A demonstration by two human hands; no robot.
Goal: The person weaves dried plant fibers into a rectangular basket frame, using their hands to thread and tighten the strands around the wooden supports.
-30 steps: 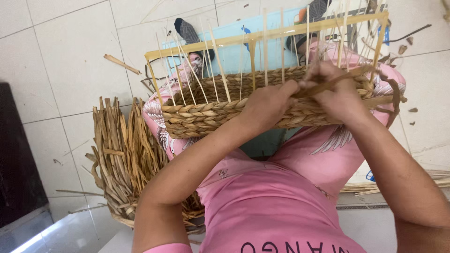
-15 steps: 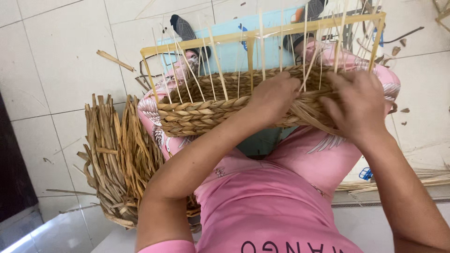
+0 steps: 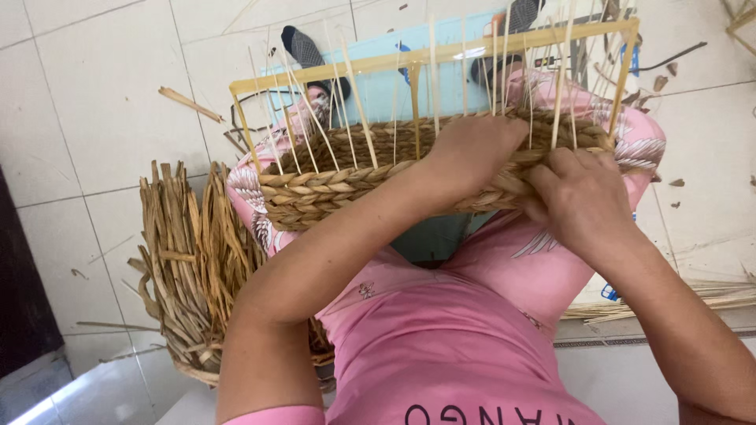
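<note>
We look down at our lap, where a half-woven basket (image 3: 354, 185) rests across our knees in pink trousers (image 3: 504, 275). Its lower wall is thick braided straw, and thin pale stakes (image 3: 358, 102) rise from it to a rectangular wooden frame (image 3: 441, 53) at the top.

Our left hand (image 3: 476, 149) curls over the woven rim near the middle, fingers closed and tucked into the weave, so we cannot see exactly which strand they grip. Our right hand (image 3: 583, 197) lies just beside it, fingers bent and pressed shut on the braided wall at the basket's right end. The two hands nearly touch.

On the tiled floor (image 3: 94, 102) to our left, beside our leg, sits a loose bundle of dried straw (image 3: 193, 260). Beyond the basket lies a light blue mat (image 3: 378, 83), with our dark-socked feet (image 3: 303, 51) on it. A sheaf of thin pale reeds (image 3: 709, 295) lies on the floor to our right, and small scraps are scattered about the tiles.
</note>
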